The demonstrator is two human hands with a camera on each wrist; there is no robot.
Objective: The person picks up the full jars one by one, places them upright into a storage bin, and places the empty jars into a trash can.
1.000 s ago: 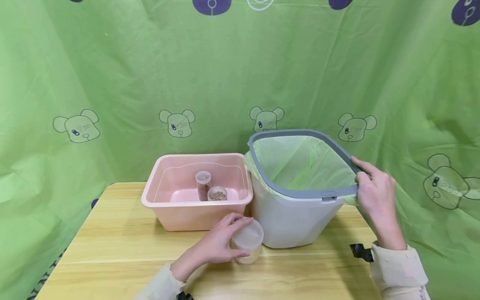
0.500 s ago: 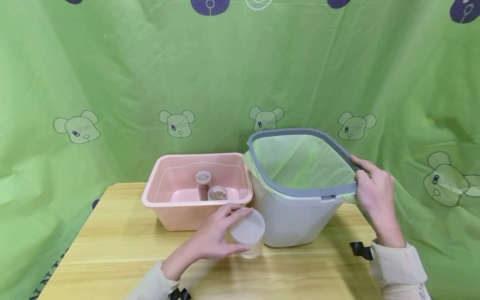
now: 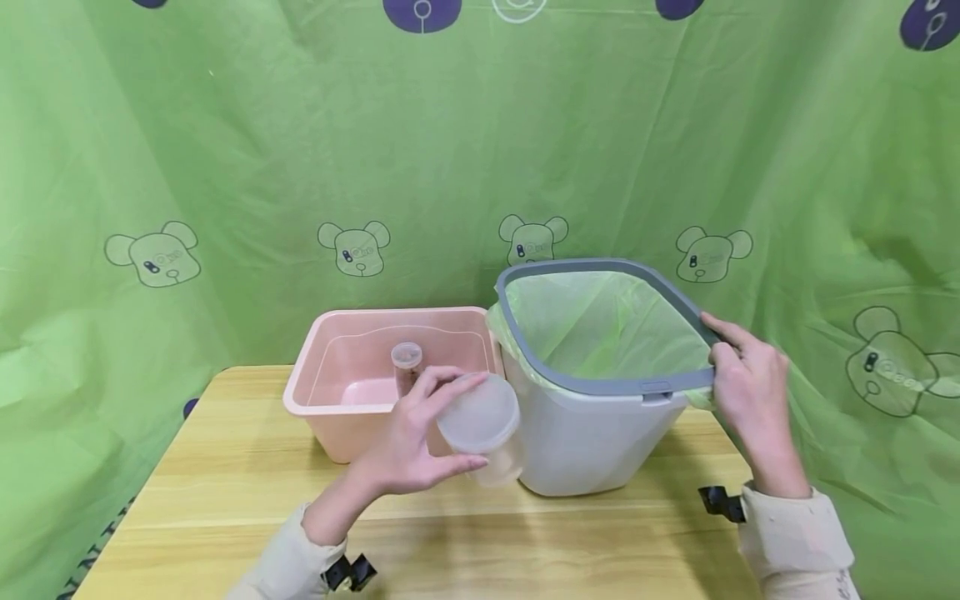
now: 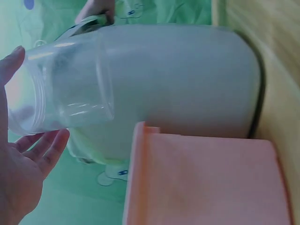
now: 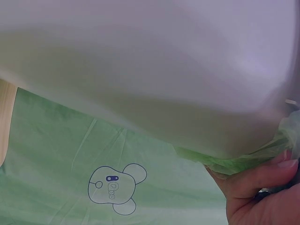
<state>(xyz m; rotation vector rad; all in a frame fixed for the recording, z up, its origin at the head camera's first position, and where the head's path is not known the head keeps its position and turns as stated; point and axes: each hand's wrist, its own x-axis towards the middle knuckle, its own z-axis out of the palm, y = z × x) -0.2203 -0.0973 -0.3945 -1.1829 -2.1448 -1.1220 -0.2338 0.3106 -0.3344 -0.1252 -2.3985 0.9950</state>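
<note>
My left hand (image 3: 408,442) holds a clear plastic jar (image 4: 75,84) by its lidded end, thumb on one side and fingers on the other. In the head view its frosted lid (image 3: 480,412) faces up, tilted, and the jar hangs above the table in front of the pink basin (image 3: 341,433). No contents show through its clear wall in the left wrist view. My right hand (image 3: 752,383) grips the right corner of the grey rim (image 3: 600,385) on a pale trash bin (image 3: 585,442). The bin's green liner (image 5: 234,164) lies near the right fingers in the right wrist view.
Inside the basin stands a small lidded jar (image 3: 407,357), partly behind my left hand. Basin and bin stand side by side on the wooden table (image 3: 225,500). A green curtain (image 3: 450,150) printed with bear heads hangs behind.
The left hand has lifted the jar off the table, moving up and slightly left, now covering the second small jar in the basin. The right hand stays on the bin's rim.
</note>
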